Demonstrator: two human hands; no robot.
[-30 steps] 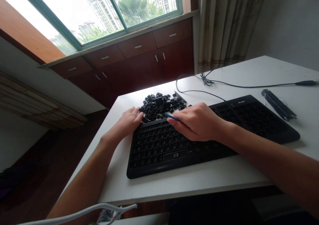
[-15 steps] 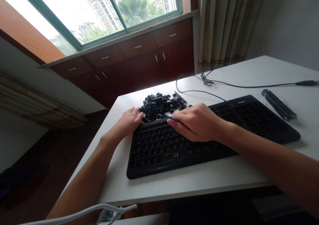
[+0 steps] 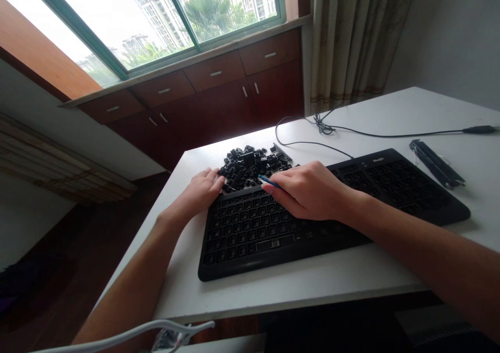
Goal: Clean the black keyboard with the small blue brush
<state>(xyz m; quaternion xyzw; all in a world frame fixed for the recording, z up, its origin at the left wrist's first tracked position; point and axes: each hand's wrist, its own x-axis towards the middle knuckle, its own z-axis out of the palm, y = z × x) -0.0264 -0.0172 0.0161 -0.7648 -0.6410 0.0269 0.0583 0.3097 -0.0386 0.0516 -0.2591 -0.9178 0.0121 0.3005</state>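
A black keyboard point(image 3: 250, 263) lies at a slant on the white table, its sockets bare of keycaps over most of what shows. Behind its left part is a heap of loose black keycaps point(image 3: 244, 166). My right hand point(image 3: 308, 190) hovers over the keyboard's upper middle, fingers closed round a thin blue tool point(image 3: 269, 181) whose tip points left at the heap. The tool's far end is hidden in the hand. Beside the heap and the keyboard's upper left corner, my left hand point(image 3: 203, 190) rests with its fingers stretched and thumb apart.
A black cable point(image 3: 375, 134) runs from the keyboard's back edge and is bundled at the rear of the table point(image 3: 312, 285). Long dark strips point(image 3: 437, 164) lie at the right. A pale curved bar point(image 3: 128, 333) crosses the lower left. Cabinets point(image 3: 219, 103) stand under the window.
My right hand and the blue tool have shifted very slightly, with the tool's tip a little higher. My left hand and the keyboard stay where they were.
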